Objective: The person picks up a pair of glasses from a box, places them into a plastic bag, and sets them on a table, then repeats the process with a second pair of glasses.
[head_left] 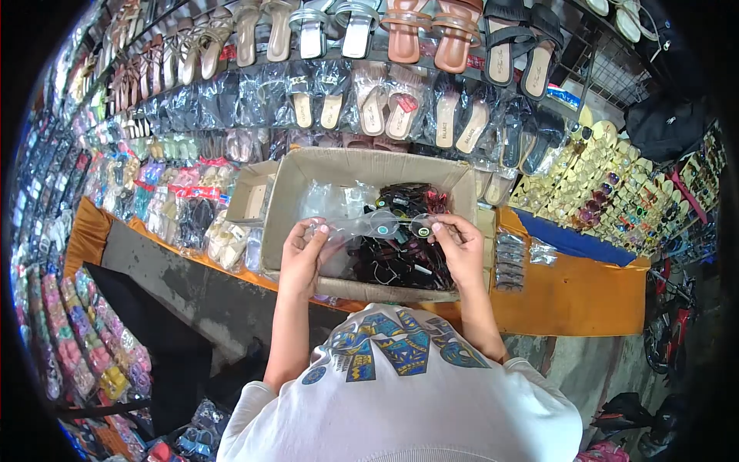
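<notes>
My left hand (304,250) pinches a clear plastic sleeve (342,229) over the open cardboard box. Between my right thumb and fingers is one end of a pair of sunglasses (421,229) with round lenses and a small round sticker on each. The lens nearer my left hand looks covered by the sleeve; how far in the glasses reach is hard to tell. My right hand (459,250) is near the box's right side. Beneath both hands, the cardboard box (271,242) holds a tangled pile of dark glasses (396,262) and loose clear plastic bags (331,199).
Sandals (404,35) in rows line the racks ahead. A smaller cardboard box (248,192) stands left of the large one. Packaged glasses (510,262) lie on the orange-covered table (570,296). Sunglasses (604,185) hang on a display at right.
</notes>
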A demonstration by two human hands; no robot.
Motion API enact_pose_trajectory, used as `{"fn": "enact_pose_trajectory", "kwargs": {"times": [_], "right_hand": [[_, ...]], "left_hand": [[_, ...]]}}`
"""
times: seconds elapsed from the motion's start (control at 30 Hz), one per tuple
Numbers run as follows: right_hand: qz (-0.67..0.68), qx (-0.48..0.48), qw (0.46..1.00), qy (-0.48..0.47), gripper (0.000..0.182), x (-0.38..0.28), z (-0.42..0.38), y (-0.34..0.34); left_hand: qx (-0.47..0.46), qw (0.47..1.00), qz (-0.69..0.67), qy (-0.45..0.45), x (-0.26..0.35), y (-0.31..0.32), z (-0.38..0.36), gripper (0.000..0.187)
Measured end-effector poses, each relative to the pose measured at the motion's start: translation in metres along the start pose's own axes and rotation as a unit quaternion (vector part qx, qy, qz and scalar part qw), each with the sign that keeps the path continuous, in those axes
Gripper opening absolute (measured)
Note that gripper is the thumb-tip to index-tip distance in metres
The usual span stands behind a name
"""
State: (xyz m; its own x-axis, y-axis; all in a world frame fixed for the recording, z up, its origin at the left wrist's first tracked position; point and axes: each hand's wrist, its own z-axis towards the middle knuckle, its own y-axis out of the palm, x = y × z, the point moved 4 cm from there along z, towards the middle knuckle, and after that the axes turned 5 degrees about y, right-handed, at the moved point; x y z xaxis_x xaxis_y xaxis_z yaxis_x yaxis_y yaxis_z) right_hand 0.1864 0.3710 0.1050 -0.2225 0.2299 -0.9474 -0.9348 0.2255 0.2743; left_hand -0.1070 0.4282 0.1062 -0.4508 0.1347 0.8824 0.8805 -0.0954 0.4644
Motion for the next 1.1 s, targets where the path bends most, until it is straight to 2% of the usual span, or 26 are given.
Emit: {"fn": "enact_pose_trajectory", "kwargs": {"times": [0.23, 0.33, 0.53, 0.63, 0.87, 0.93, 1.0, 1.1], "right_hand": [[-0.027, -0.022, 0.999, 0.007, 0.017, 0.001, 0.003, -0.008], [-0.031, -0.018, 0.999, 0.013, 0.016, 0.004, 0.005, -0.005], [-0.009, 0.05, 0.999, -0.009, 0.017, 0.005, 0.006, -0.01], [-0.024, -0.008, 1.0, 0.018, 0.016, 0.008, 0.003, -0.002], [-0.066, -0.083, 0.992, 0.071, 0.018, 0.006, 0.009, -0.016], [-0.077, -0.083, 0.99, 0.087, 0.017, 0.002, 0.011, -0.016], [-0.052, -0.06, 0.996, 0.045, 0.016, -0.001, 0.013, -0.014], [-0.065, -0.056, 0.994, 0.063, 0.015, 0.001, 0.011, -0.008]], "left_hand": [[-0.022, 0.997, 0.07, 0.0, -0.003, 0.003, 0.002, 0.022], [-0.011, 0.998, 0.056, 0.004, -0.001, 0.01, 0.001, 0.021], [-0.008, 0.999, 0.047, 0.02, 0.0, 0.019, 0.003, 0.021], [-0.045, 0.997, 0.062, 0.008, -0.002, 0.024, 0.004, 0.022], [-0.049, 0.996, 0.074, 0.014, 0.001, 0.023, 0.012, 0.024], [-0.07, 0.995, 0.063, 0.014, 0.001, 0.024, 0.012, 0.026], [-0.079, 0.994, 0.072, 0.003, 0.001, 0.027, 0.012, 0.028], [-0.089, 0.995, 0.044, 0.013, -0.003, 0.036, 0.012, 0.034]]}}
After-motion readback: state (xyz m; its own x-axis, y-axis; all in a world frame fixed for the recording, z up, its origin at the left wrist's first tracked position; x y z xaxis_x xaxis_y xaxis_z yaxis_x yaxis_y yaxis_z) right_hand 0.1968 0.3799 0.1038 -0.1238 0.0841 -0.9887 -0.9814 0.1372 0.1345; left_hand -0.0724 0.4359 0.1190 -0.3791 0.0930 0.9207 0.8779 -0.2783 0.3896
